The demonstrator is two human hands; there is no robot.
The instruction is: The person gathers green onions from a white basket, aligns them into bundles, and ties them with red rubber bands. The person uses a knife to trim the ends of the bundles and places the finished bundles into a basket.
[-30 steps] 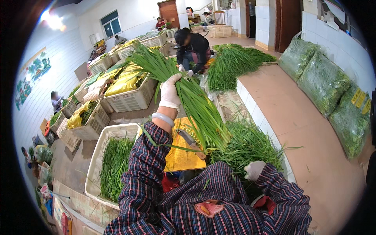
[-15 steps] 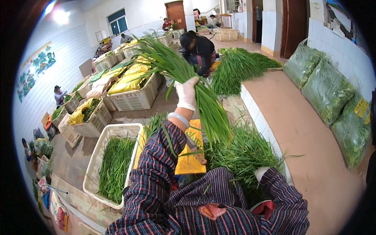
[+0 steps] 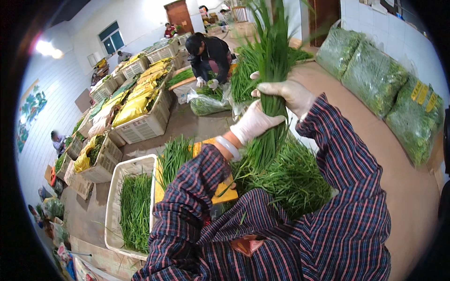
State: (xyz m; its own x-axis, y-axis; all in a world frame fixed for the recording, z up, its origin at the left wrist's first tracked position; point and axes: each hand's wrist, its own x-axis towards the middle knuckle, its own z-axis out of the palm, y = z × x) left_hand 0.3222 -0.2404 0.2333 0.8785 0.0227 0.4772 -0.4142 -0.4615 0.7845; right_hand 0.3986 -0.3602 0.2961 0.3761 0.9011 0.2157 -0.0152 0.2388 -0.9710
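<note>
Long-bladed green bunch (image 3: 275, 61); roughly upright; gripped below its loosely spreading top.

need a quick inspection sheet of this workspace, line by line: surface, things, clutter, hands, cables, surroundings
Surface: yellow board, partly hidden by the left sleeve, a sheaf of greens lying on its left part.
Things in hand: one bunch of long green leaves, held roughly upright.
Clutter: loose heap of greens right of the board.
Hands: left hand and right hand, both white-gloved, wrapped around the bunch, right above left.
Cables: nothing seen.
Surroundings: white crate holding stacked greens, left of the board; co-worker ahead at a clear bag; stuffed bags along the right wall.
</note>
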